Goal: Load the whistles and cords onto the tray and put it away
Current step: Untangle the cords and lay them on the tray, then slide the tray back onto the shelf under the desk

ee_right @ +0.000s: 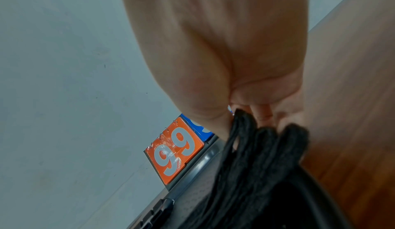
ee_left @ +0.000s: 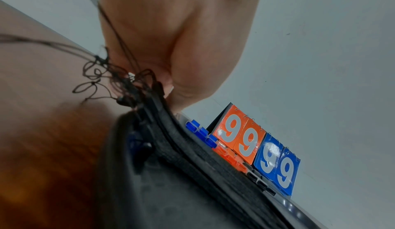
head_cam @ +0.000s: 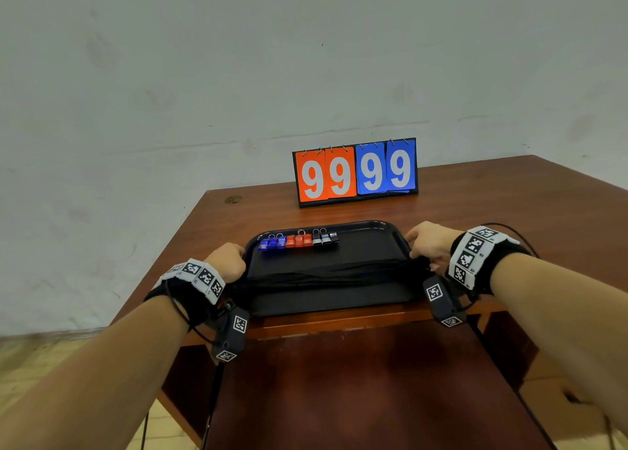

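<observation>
A black tray lies on the brown wooden table. Along its far left stands a row of blue, red and black whistles, also seen as whistles in the left wrist view. A bundle of black cords stretches across the tray from side to side. My left hand grips the cords' thin left ends at the tray's left rim. My right hand curls round the looped right ends of the cords at the right rim. The fingertips are hidden behind the hands.
An orange and blue flip scoreboard reading 99 99 stands just behind the tray, near the grey wall. A lower brown wooden surface lies in front of the table, below my forearms. The table's left edge drops to a tiled floor.
</observation>
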`<state>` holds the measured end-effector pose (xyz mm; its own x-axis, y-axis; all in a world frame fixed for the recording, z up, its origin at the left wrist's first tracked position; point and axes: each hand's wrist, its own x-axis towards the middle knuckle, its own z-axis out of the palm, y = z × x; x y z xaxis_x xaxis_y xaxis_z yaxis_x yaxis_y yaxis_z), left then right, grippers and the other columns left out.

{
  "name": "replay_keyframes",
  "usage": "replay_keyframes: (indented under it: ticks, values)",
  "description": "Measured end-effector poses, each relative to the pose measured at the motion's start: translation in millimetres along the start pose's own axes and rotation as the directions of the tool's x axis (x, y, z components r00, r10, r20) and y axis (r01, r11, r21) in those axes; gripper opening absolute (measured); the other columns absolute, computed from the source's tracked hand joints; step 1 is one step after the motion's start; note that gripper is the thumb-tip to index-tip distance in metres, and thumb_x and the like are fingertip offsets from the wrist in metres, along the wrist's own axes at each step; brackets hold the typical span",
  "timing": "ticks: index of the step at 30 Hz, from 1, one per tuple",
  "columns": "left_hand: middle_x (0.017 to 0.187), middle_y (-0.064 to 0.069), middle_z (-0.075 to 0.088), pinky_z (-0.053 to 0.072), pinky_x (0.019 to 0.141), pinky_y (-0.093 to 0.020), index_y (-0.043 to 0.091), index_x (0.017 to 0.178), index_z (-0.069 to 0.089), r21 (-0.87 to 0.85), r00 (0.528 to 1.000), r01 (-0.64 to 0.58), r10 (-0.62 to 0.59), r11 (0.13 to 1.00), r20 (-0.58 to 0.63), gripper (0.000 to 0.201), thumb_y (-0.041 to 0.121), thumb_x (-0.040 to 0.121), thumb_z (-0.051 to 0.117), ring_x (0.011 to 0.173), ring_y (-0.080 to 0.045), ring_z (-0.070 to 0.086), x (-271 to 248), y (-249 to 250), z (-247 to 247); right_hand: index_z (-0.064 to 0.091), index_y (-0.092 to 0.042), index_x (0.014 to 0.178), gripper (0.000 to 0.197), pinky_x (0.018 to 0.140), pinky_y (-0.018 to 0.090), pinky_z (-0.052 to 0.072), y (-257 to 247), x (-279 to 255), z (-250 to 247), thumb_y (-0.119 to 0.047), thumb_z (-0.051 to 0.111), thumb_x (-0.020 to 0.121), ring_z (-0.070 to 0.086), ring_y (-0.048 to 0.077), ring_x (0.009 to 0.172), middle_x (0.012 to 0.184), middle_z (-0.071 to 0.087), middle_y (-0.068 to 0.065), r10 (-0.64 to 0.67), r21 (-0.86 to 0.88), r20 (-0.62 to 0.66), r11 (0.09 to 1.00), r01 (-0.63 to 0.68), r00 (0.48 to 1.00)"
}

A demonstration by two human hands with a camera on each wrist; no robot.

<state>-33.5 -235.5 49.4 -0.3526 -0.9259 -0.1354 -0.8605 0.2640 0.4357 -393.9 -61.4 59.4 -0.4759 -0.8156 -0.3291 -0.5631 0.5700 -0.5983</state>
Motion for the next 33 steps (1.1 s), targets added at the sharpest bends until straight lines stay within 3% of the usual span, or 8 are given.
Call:
replay_keyframes:
  ticks: [3,5,8,16,19,23,29,33]
  values:
    - [0.106,-0.015,0.072,0.056,0.091,-0.044,0.007,0.109,0.072,-0.015,1.0,0.008,-0.008,1.0,0.001,0.03,-0.001,0.085,0.055,0.096,-0.032,0.068,-5.9,-0.4,0.7,0.067,-0.001,0.11,0.025,0.064,0.046,0.058,2.2,-8.0,1.6,0.008,0.056,0.09,0.068,0.045,0.088,0.105,0.068,0.026,-0.002,-0.001,-0.005,1.0,0.002,1.0]
    - [0.105,-0.016,0.073,0.056,0.09,-0.044,0.005,0.109,0.072,-0.03,1.0,0.014,-0.014,0.999,-0.007,0.03,-0.003,0.085,0.056,0.096,-0.032,0.068,-14.0,-0.6,0.9,0.068,0.002,0.109,0.025,0.046,0.034,0.05,3.9,-16.7,2.6,0.01,0.056,0.088,0.064,0.038,0.075,0.106,0.068,0.028,-0.008,0.004,-0.011,1.0,0.009,1.0]
    - [0.105,-0.02,0.072,0.056,0.09,-0.044,0.0,0.107,0.072,-0.062,1.0,0.012,-0.013,0.998,-0.011,0.028,-0.006,0.085,0.056,0.097,-0.034,0.068,-27.0,-1.1,1.3,0.068,0.002,0.111,0.026,0.038,0.024,0.043,4.6,-35.7,0.4,0.009,0.059,0.087,0.061,0.03,0.075,0.106,0.07,0.023,-0.012,-0.013,-0.016,1.0,0.012,1.0]
    - [0.095,-0.028,0.073,0.056,0.082,-0.043,-0.011,0.093,0.073,-0.123,0.999,-0.012,0.007,0.992,-0.044,0.017,-0.01,0.08,0.062,0.094,-0.038,0.069,-81.9,1.1,-0.3,0.069,0.002,0.109,0.025,0.045,0.026,0.051,12.8,-102.7,-8.0,0.007,0.062,0.085,0.067,0.027,0.076,0.097,0.071,0.015,-0.033,-0.069,-0.052,0.997,0.03,0.998]
    - [0.094,-0.03,0.072,0.053,0.073,-0.038,-0.013,0.093,0.071,-0.125,0.998,0.0,-0.007,0.992,-0.061,0.015,-0.007,0.081,0.066,0.089,-0.036,0.069,-109.0,0.6,-2.3,0.069,0.004,0.107,0.028,0.069,0.041,0.059,19.6,-124.6,-4.4,0.008,0.061,0.08,0.07,0.034,0.086,0.101,0.071,0.02,-0.038,-0.107,-0.051,0.994,0.032,0.998]
    - [0.082,-0.022,0.069,0.048,0.066,-0.033,-0.013,0.093,0.07,-0.092,0.999,0.035,-0.034,0.995,0.016,0.014,-0.002,0.085,0.066,0.073,-0.028,0.062,-146.2,-4.5,-3.1,0.069,0.008,0.1,0.028,0.052,0.031,0.048,29.2,-153.0,5.8,0.005,0.062,0.073,0.059,0.026,0.064,0.075,0.066,0.013,-0.024,-0.195,-0.016,0.981,0.02,1.0]
    - [0.049,-0.006,0.056,0.039,0.048,-0.023,-0.003,0.065,0.063,0.042,0.995,0.056,-0.059,0.998,0.082,0.02,0.004,0.083,0.068,0.049,-0.023,0.052,-190.7,-10.0,1.4,0.068,0.004,0.078,0.015,0.053,0.03,0.037,47.3,-174.8,24.3,-0.002,0.063,0.065,0.046,0.023,0.052,0.063,0.057,0.012,0.005,-0.321,0.009,0.947,-0.002,1.0]
    - [0.046,-0.006,0.056,0.04,0.054,-0.025,0.005,0.056,0.058,0.058,0.984,0.095,-0.102,0.994,0.146,0.02,0.009,0.074,0.067,0.045,-0.022,0.049,-208.9,-19.8,2.0,0.064,-0.001,0.074,0.016,0.058,0.035,0.037,54.1,-186.4,32.6,-0.002,0.063,0.058,0.044,0.024,0.054,0.06,0.053,0.013,0.017,-0.34,0.071,0.941,0.008,0.997]
